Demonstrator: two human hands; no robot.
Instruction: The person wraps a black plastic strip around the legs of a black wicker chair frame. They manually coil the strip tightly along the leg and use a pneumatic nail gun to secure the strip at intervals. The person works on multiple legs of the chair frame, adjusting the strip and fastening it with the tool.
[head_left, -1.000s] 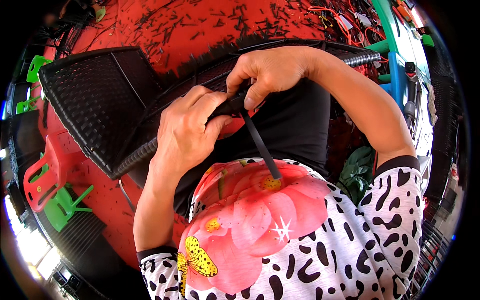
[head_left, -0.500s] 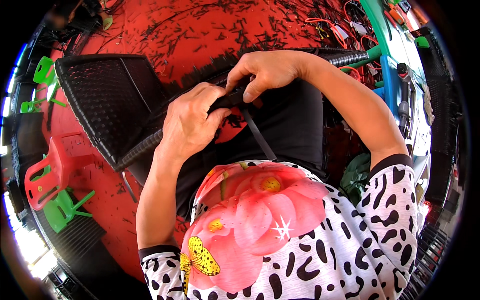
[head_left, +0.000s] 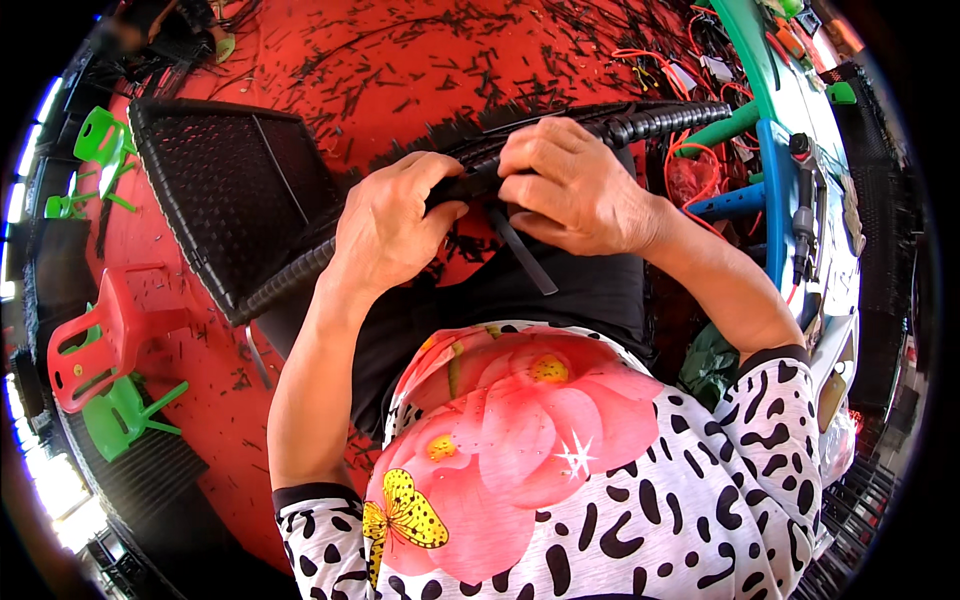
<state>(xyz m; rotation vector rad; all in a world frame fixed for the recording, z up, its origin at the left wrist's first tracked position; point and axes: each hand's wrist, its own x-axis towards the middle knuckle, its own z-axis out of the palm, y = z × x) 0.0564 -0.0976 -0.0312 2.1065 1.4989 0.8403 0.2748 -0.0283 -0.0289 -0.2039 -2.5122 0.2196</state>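
A black woven rattan piece (head_left: 225, 185) lies across my lap, its wrapped rim running from the left past both hands to the upper right. My left hand (head_left: 390, 218) is closed on this rim, thumb below and fingers over the top. Close beside it, my right hand (head_left: 585, 190) has its fingers curled round the rim; the fingertips are partly hidden. A flat black strip (head_left: 527, 258) hangs from the rim between the hands, its loose end over my dark trousers. Where the strip's upper end goes is hidden.
Black offcuts (head_left: 400, 75) litter the red floor. Left are a red plastic chair (head_left: 115, 335) and a green chair (head_left: 125, 415). On the right stand a blue stool (head_left: 770, 200) bearing a dark hand tool (head_left: 803, 215), and orange tubing (head_left: 672, 75). A dark green bag (head_left: 708, 362) sits by my right elbow.
My right hand has turned from a pinch above the rim to fingers curled round it, moving slightly right and down. My left hand stays on the rim. The woven piece has shifted slightly.
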